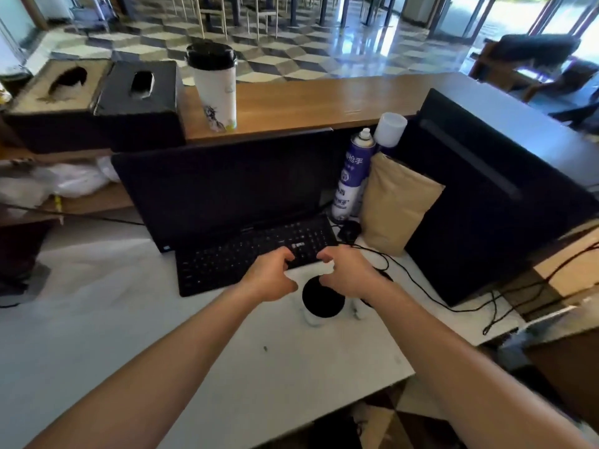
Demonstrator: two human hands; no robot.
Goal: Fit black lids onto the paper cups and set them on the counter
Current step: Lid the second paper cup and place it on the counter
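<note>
A tall white paper cup (216, 92) with a black lid stands on the raised wooden counter (308, 102), left of centre. On the white desk (129, 319) below, a second white cup with a black lid (322, 301) stands just in front of the keyboard. My left hand (270, 275) hovers to its upper left, fingers curled and apart. My right hand (348, 270) hovers above its upper right, fingers spread. Neither hand holds anything. Both are just above the lid without clearly touching it.
A black keyboard (246, 254) and dark monitor (220, 186) sit behind the hands. Two spray cans (351, 176), a tan padded pouch (395, 202) and a black box (486, 189) stand right. Two tissue boxes (97, 102) occupy the counter's left end. Cables (453, 306) trail right.
</note>
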